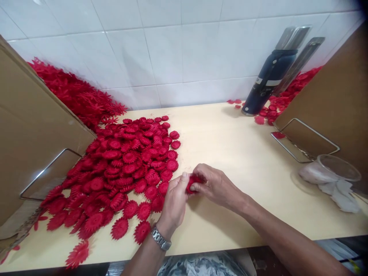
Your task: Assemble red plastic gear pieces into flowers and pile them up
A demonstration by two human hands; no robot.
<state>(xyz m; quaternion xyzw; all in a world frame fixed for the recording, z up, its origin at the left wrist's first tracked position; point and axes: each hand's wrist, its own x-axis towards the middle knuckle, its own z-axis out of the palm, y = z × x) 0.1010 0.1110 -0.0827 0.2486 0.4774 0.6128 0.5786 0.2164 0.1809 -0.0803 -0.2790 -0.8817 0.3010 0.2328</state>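
A red petalled disc, like a fabric flower piece (193, 183), is held between my two hands above the table's front part. My left hand (176, 197), with a metal watch on the wrist, grips its left side with the thumb up. Closed around the right side are the thumb and fingers of my right hand (211, 183), which cover much of the piece. Just left of my hands lies a large heap of similar red flower pieces (129, 157), with a few loose ones at its near edge.
Cardboard panels (37, 126) with metal bookends (51, 172) stand on both sides. A dark blue flask (267, 78) leans in view at the back right, near more red pieces (270, 111). A clear plastic tub (339, 168) with white tissue sits at right. Behind is a tiled wall (198, 50).
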